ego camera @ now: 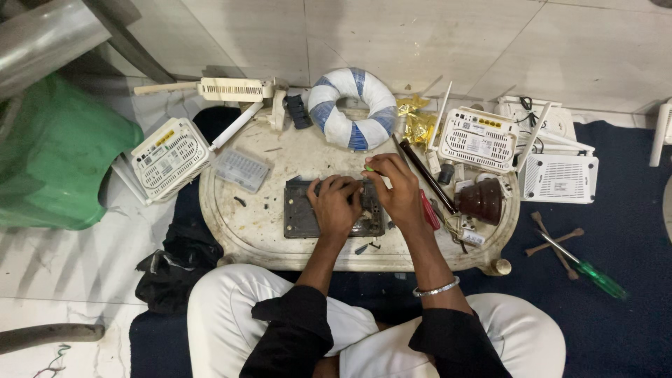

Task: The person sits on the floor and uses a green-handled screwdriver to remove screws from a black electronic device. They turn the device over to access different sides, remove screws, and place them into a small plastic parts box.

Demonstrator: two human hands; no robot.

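Observation:
A dark grey flat electronic device (pixel 299 210), opened like a casing, lies on a low white tray-table (pixel 245 224) in front of me. My left hand (pixel 334 204) presses down on the middle of the device. My right hand (pixel 397 186) is closed around a small tool with a green tip (pixel 368 168), held over the device's right end. A silver bracelet (pixel 435 288) circles my right wrist.
White routers sit at the left (pixel 170 158), back (pixel 234 89) and right (pixel 479 138), (pixel 560 178). A blue-and-white wound ring (pixel 352 108), a clear bit case (pixel 241 169), a brown cup (pixel 481 201), a green-handled screwdriver (pixel 588 269), a green stool (pixel 56 154) surround the table.

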